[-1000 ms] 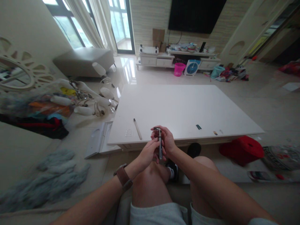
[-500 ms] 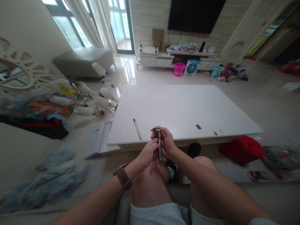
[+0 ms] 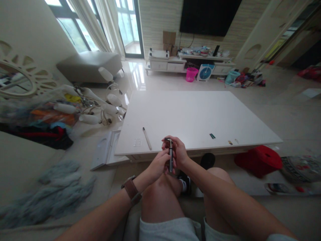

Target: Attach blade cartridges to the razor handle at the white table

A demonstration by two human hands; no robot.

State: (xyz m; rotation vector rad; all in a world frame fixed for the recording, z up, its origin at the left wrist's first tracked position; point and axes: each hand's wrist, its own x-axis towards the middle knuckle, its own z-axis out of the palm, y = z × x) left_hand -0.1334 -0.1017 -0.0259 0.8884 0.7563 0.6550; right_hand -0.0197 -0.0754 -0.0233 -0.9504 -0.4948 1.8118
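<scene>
Both hands are closed around a slim black-and-silver object (image 3: 171, 160) held upright just off the table's near edge. Its shiny top end bends over to the left, somewhat like a razor; I cannot make out its exact kind. My left hand (image 3: 160, 161) grips it from the left with the thumb laid near its middle. From the right, my right hand (image 3: 180, 152) wraps it, fingers curling behind and around the bent top. A white pen-like stick (image 3: 147, 138) with a dark tip lies on the table, left of the hands. Beside that stick is a small clear plastic piece (image 3: 137, 142).
On the white table (image 3: 183, 110), two small dark green cylinders (image 3: 212, 136) and a small yellow-black piece (image 3: 230, 142) lie to the right. A red stool-like object (image 3: 259, 161) stands at the right. An open white box (image 3: 104, 150) and lamp parts (image 3: 100, 110) are on the left floor.
The slim object has tilted very slightly, its lower end shifting a little left. Both hands keep their grip in nearly the same place.
</scene>
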